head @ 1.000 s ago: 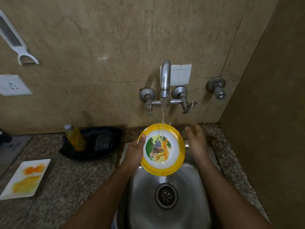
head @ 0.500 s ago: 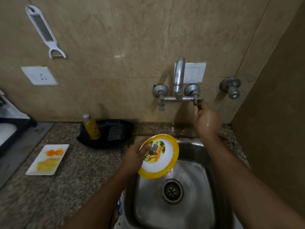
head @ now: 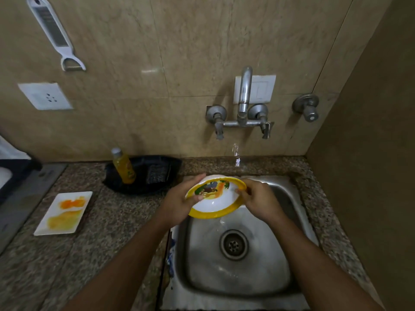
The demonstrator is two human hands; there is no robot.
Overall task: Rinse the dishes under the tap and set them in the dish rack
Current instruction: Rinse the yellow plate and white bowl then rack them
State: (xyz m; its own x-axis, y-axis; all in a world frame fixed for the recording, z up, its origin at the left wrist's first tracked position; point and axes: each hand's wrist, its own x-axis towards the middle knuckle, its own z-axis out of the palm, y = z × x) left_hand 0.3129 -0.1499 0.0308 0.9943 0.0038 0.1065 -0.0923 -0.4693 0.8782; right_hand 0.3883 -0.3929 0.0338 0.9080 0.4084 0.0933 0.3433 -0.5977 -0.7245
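Observation:
A round plate [head: 216, 199] with a yellow rim and a cartoon picture is held tilted over the back left of the steel sink [head: 292, 261]. My left hand [head: 177, 203] grips its left edge, thumb on the face. My right hand [head: 258, 199] holds its right edge. Water runs off the plate's lower rim into the sink. The tap [head: 244, 97] on the wall above lets only a few last drops fall. A white rectangular plate [head: 64, 213] smeared with orange and yellow lies on the counter at the left. The dish rack shows only as a dark edge [head: 13, 167] at far left.
A black tray [head: 157, 169] behind the sink holds an orange bottle [head: 123, 166] and a scrub pad [head: 158, 173]. A separate wall valve [head: 308, 107] sits right of the tap. A white peeler [head: 52, 34] and a socket [head: 45, 96] are on the wall. A side wall closes the right.
The stream from the tap has stopped. My right hand came down from the tap's right handle and took the plate's right edge. The plate now tilts flatter, draining into the sink.

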